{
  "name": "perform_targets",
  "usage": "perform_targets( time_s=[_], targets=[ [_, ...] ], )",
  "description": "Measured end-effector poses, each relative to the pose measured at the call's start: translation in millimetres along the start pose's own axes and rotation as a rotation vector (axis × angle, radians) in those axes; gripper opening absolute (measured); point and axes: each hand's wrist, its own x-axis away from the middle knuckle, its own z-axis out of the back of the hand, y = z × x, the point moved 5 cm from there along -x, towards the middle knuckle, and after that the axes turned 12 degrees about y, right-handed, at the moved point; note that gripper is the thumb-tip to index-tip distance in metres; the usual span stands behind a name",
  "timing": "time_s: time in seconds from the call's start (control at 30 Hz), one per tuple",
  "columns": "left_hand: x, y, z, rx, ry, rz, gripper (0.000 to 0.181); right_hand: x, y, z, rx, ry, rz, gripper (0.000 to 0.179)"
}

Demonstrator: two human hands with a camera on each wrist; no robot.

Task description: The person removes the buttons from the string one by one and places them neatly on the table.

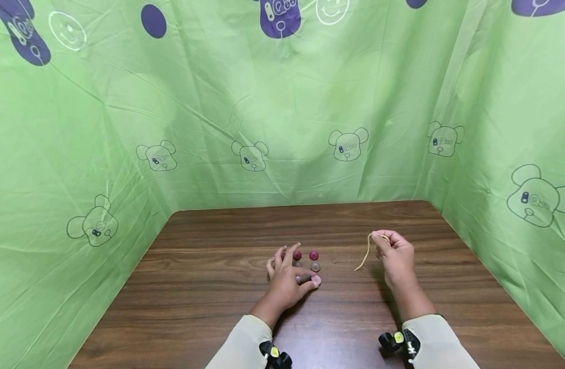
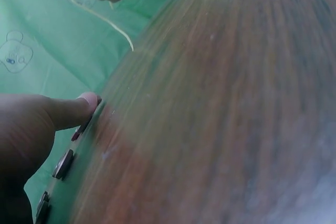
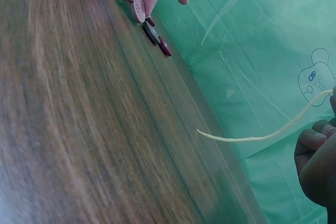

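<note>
My left hand pinches a pale pink button between thumb and index finger, the button tilted on edge in the right wrist view. Around that hand lie more round buttons: a dark red button, another red button near the fingertips, and a grey-brown button. The left hand partly covers others. Off to the right, my right hand grips a thin yellow cord between thumb and fingers, above the table. One end of the cord dangles free toward the left.
Everything lies on a dark wood-grain table. Green fabric printed with bear heads surrounds its back and sides. Small black devices are strapped to both wrists, over light sleeves.
</note>
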Motion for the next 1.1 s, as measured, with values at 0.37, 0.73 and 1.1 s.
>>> perform_targets(
  time_s=[0.37,0.73,1.1],
  targets=[
    [0.5,0.0,-1.8,-0.038,-0.026,0.007,0.024,-1.5,1,2,0.022,0.005,-0.002,0.023],
    [1.1,-1.1,-3.0,-0.059,-0.047,0.013,0.023,-1.7,3,1,0.015,0.000,0.009,0.021],
    [-0.7,-0.4,7.1,0.007,0.041,0.036,0.040,-3.1,3,3,0.102,0.048,0.007,0.017]
  ],
)
